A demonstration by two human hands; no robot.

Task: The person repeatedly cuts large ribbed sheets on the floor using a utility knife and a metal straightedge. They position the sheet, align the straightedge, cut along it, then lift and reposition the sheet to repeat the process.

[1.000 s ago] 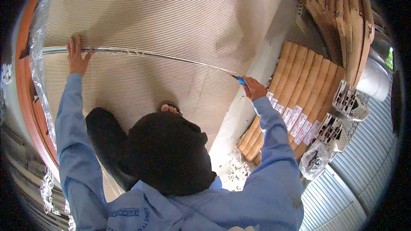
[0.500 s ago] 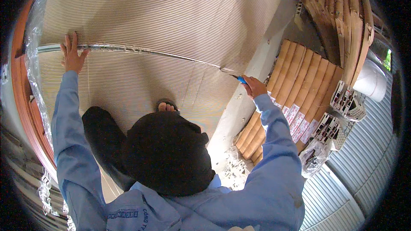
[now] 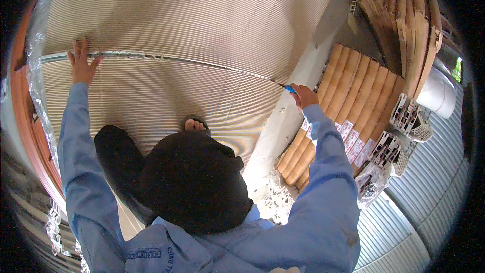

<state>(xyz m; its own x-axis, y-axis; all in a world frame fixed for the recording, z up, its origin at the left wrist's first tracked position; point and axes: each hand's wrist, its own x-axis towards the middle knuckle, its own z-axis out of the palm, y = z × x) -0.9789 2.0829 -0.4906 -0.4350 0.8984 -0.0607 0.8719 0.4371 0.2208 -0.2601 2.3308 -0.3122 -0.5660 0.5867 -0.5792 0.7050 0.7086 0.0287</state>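
Note:
A large tan ribbed cardboard sheet [image 3: 202, 20] lies in front of me, with a long cut line [image 3: 222, 67] running across it. My left hand [image 3: 83, 65] rests on the sheet's left part with fingers spread, across the line, where a narrow grey-green strip [image 3: 55, 57] shows in the gap. My right hand [image 3: 304, 96] is closed around a blue-handled utility knife [image 3: 290, 89] at the sheet's right edge. Its thin blade points left toward the right end of the cut; most of the handle is hidden in my fingers. Rough, torn fibres show along the line's left half.
Flat brown cartons [image 3: 348, 86] are stacked to the right, beside a concrete ledge [image 3: 275, 126]. More folded cardboard [image 3: 404, 15] leans behind them. White plastic pieces [image 3: 386, 154] and a white roll [image 3: 437, 95] stand further right. Clear plastic film [image 3: 38, 71] hangs along the left edge.
My right hand has moved a little to the right with the utility knife, and the cut line now reaches nearly to the sheet's edge. My left hand stays almost in place.

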